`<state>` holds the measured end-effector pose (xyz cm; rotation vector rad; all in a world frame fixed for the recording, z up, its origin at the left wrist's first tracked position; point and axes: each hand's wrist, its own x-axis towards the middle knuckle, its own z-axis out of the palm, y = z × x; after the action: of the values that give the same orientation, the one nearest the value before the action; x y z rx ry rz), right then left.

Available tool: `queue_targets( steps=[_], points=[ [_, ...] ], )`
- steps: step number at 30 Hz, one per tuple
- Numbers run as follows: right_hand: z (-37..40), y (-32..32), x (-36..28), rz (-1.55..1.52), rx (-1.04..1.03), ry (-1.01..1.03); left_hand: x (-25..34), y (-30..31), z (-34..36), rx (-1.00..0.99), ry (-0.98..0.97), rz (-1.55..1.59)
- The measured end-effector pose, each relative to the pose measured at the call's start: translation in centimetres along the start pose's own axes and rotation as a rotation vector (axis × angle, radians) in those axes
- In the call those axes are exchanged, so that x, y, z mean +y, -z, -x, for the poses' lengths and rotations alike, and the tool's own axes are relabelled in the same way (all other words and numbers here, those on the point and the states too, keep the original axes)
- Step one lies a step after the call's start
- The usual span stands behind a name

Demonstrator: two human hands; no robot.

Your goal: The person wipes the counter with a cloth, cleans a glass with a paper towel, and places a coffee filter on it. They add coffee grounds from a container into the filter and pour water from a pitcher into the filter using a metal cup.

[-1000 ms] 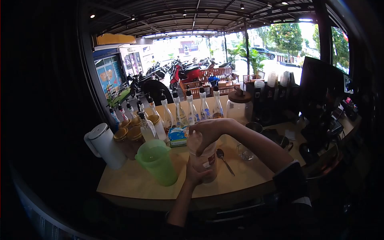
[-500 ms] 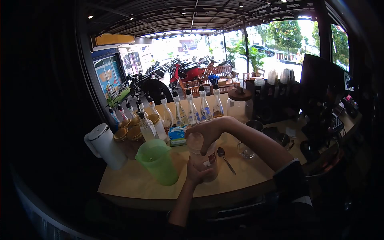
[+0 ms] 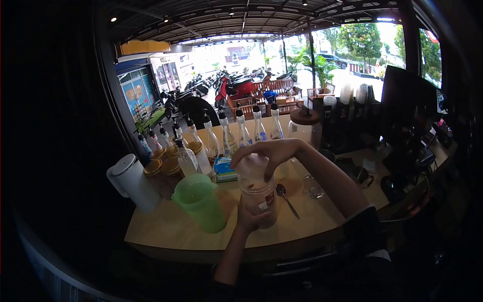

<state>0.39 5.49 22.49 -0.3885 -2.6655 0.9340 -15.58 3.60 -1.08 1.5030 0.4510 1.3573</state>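
Note:
A clear plastic jar [image 3: 259, 201] with a red and white label stands upright on the counter in front of me. My left hand [image 3: 250, 218] is wrapped round its lower part from the left. Above the rim, my right hand [image 3: 271, 155] grips a translucent round lid [image 3: 253, 166] from the top, its fingers and thumb spread over the edges. The lid is tilted and sits apart from the rim. To the left is a green plastic pitcher [image 3: 200, 204], and a metal spoon [image 3: 288, 200] lies just right of the jar.
A white lidded jug [image 3: 133, 181] and gold-lidded jars [image 3: 168, 170] stand at left. Several pump bottles [image 3: 241, 130] line the back, with a blue tissue pack [image 3: 224, 168] before them. Right are a glass mug [image 3: 313, 187], a wood-lidded jar [image 3: 305, 132] and a dark monitor [image 3: 410, 103].
My right hand has lifted the lid off the jar, so the rim now shows beneath it. My left hand still holds the jar in place.

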Motion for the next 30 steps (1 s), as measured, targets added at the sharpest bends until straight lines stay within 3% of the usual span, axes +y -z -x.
queue_targets(
  steps=[3, 4, 6, 7, 9, 10, 15, 17, 21, 23, 24, 26, 30],
  points=[
    [0.5, 0.4, -0.5, -0.224, 0.374, -0.161, -0.4, 0.2, -0.1, -0.013, -0.088, -0.038],
    [0.4, 0.2, 0.0, -0.225, 0.375, -0.164, -0.6, 0.4, -0.2, -0.025, -0.112, -0.079],
    [-0.2, -0.6, 1.7, -0.014, 0.835, -0.210, -0.5, 0.4, -0.1, -0.051, -0.078, -0.040],
    [-0.4, -1.1, 2.5, -0.013, 0.836, -0.209, -0.2, 0.3, -0.1, -0.076, -0.047, -0.005],
    [-0.8, -2.2, 4.4, 0.089, 1.174, -0.324, 0.4, 0.1, -0.1, -0.071, -0.059, -0.053],
    [-1.0, -2.4, 5.5, 0.153, 1.222, -0.438, 0.6, 0.1, -0.1, -0.065, -0.070, -0.100],
    [0.1, -5.2, 15.6, 0.313, 1.239, -0.600, 0.5, -0.1, 0.2, -0.061, 0.029, 0.099],
    [1.1, -6.2, 20.3, 0.124, 1.171, -0.567, 0.7, -0.3, 0.2, -0.066, 0.076, 0.132],
    [1.5, -9.7, 23.2, -0.007, 1.080, -0.653, 0.4, -0.3, 0.1, -0.009, -0.026, 0.047],
    [1.7, -10.6, 24.7, -0.155, 1.106, -0.442, -0.2, 0.2, 0.0, -0.002, -0.047, 0.012],
    [1.7, -10.9, 24.6, -0.156, 1.106, -0.444, -0.3, 0.4, -0.1, -0.033, -0.052, -0.007],
    [1.3, -11.5, 21.8, -0.826, 1.149, -0.356, -0.4, 0.5, -0.1, -0.066, -0.054, -0.023],
    [1.4, -13.3, 25.2, -0.523, 0.908, -0.219, -0.2, 0.4, 0.0, -0.055, -0.037, -0.026]
  ],
)
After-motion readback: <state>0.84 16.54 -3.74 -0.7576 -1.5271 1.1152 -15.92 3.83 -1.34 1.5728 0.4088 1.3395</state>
